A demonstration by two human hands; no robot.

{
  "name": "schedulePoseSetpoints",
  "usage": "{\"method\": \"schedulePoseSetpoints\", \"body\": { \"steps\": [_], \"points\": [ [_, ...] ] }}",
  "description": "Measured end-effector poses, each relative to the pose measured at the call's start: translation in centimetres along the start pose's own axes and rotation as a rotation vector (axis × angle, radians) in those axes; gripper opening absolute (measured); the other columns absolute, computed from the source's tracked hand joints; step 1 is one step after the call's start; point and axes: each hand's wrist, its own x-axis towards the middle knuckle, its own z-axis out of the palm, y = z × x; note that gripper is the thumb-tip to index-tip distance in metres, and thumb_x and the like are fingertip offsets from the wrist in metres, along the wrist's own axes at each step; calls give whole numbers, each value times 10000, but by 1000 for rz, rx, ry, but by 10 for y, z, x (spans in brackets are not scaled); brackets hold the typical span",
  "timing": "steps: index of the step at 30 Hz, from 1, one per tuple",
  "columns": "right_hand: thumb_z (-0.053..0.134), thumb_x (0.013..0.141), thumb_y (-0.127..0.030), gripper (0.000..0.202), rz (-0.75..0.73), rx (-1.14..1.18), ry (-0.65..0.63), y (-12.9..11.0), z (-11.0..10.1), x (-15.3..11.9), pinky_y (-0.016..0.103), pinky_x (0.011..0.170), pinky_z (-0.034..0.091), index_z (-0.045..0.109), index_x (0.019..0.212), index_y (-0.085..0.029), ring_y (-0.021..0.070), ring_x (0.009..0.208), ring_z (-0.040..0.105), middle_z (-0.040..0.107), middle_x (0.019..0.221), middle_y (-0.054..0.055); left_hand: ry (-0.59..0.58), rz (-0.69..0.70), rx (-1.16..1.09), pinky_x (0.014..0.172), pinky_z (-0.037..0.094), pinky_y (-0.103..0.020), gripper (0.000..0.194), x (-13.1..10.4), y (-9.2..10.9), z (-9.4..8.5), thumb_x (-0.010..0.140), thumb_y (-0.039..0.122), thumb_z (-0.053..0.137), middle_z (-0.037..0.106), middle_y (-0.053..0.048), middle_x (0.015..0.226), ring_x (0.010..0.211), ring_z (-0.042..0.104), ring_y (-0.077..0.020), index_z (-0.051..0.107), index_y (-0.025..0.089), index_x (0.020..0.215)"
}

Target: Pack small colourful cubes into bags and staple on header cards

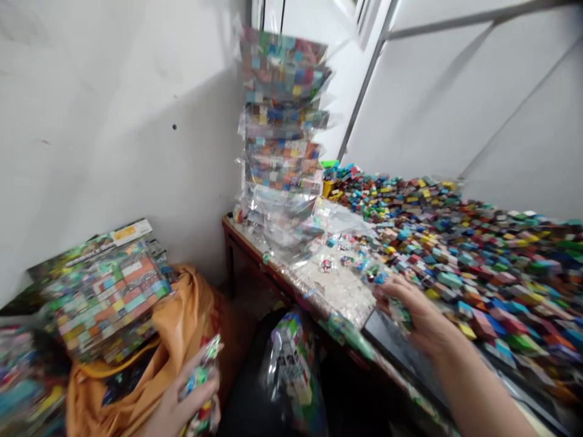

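My left hand [184, 397], at the bottom of the view, is closed around a bunch of small multicoloured pieces [200, 379], with what looks like clear wrap on them. It hovers beside an orange bag [182, 309]. Over the near edge of the worktable [337, 285], my right hand [416, 312] has its fingers curled, and something small and greenish shows at the palm, too blurred to name. Small colourful figures [327, 265] lie on the tabletop just beyond that hand. To its right spreads a large heap of coloured blocks [455, 249].
A tall stack of clear-bagged block sets [285, 115] stands at the table's far left corner. Flat packaged sets [113, 291] rest on the orange bag. Below the table edge is a clear bag of colourful blocks [294, 364]. A dark flat panel [405, 358] lies under my right forearm.
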Motion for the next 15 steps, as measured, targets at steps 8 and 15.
{"method": "schedulePoseSetpoints", "body": {
  "steps": [8,15],
  "points": [
    [590,636,-325,137,204,8,-237,19,34,-107,226,481,328,493,694,-247,134,541,417,466,603,-30,-344,109,56,309,244,-133,571,-19,-5,-1,686,345,610,537,-55,887,520,553,-103,419,209,1207],
    [555,627,-332,217,215,-61,-638,16,86,-164,218,546,304,376,647,-212,113,602,355,393,641,-43,-576,145,53,311,280,-126,475,-30,-13,4,708,305,587,512,-122,1144,483,545,-66,457,228,1158]
  ]
}}
